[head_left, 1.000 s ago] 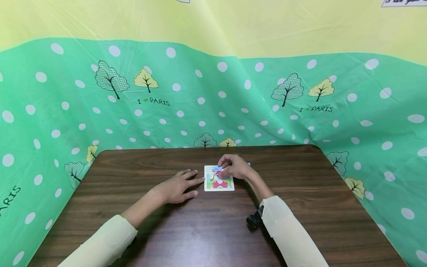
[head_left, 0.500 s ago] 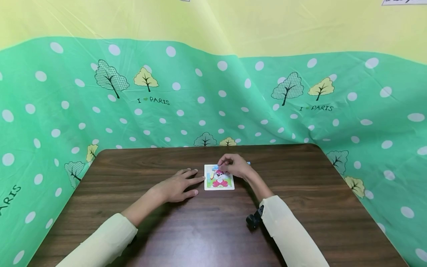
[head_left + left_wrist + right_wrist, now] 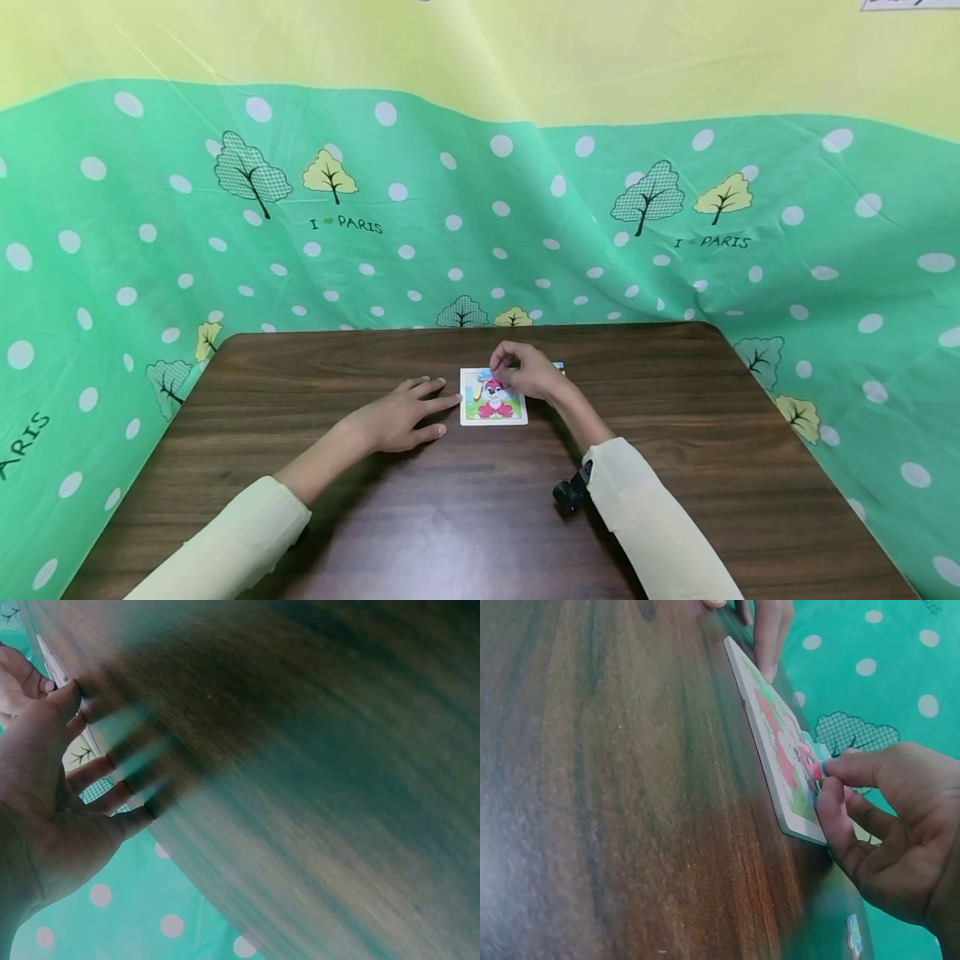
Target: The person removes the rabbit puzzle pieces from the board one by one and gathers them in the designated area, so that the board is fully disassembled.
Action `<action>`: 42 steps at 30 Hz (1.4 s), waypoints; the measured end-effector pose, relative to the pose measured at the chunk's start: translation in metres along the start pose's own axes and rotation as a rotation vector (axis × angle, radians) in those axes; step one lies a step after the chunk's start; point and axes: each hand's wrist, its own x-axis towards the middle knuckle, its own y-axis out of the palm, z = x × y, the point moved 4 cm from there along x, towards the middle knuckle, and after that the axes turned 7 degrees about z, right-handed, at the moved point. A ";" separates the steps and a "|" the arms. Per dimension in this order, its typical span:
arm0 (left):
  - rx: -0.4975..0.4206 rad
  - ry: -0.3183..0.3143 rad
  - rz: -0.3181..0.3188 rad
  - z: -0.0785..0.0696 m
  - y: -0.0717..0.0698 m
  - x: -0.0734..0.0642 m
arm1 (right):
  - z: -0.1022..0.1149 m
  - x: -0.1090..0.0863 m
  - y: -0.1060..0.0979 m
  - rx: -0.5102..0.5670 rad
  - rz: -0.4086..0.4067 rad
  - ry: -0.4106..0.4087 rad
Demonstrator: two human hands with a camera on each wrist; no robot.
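Note:
A small square jigsaw puzzle (image 3: 492, 408) with a white frame and a pink cartoon animal lies flat on the table. My left hand (image 3: 395, 418) rests palm down on the wood, fingers spread, a fingertip right at the puzzle's left edge. Over the upper right of the picture, my right hand (image 3: 528, 372) pinches a puzzle piece (image 3: 817, 770) between thumb and forefinger. That piece shows pink and blue and stands tilted up from the picture in the right wrist view. The right hand covers the puzzle's upper right corner in the head view.
Another loose puzzle piece (image 3: 854, 936) lies on the table to the right of the puzzle, partly behind the right hand in the head view. The brown wooden table (image 3: 480, 517) ends at a green dotted cloth (image 3: 420, 208) behind it.
The right thumb and fingers have shifted slightly up over the picture, uncovering more of the animal's face. The left hand and the puzzle have stayed put.

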 end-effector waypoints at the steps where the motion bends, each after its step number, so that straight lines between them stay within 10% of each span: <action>1: 0.004 0.000 0.001 0.000 0.000 0.000 | 0.000 0.000 0.000 -0.027 -0.004 0.002; 42: 0.003 -0.008 0.020 -0.001 -0.003 -0.001 | -0.002 -0.017 -0.005 0.129 -0.121 0.005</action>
